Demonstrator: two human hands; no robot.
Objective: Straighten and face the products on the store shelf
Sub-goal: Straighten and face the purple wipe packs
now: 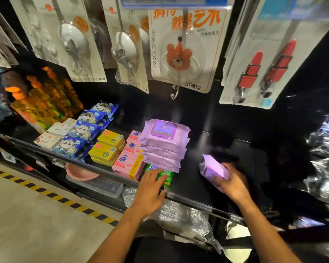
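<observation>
1. left hand (150,188), grip open, rests flat on the green pack (169,182) at the shelf (192,183) front.
2. right hand (234,184) has its grip closed round a loose purple pack (212,170), apart from the purple stack (165,147).
3. next, i think: lay it squarely on that stack, label up.

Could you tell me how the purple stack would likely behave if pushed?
The purple stack is several soft packs high and uneven, so it would probably slide apart rather than move as one. Its wrappers look glossy, likely slippery. It seems to sit partly on the green pack, so shifting that may tip it.
</observation>
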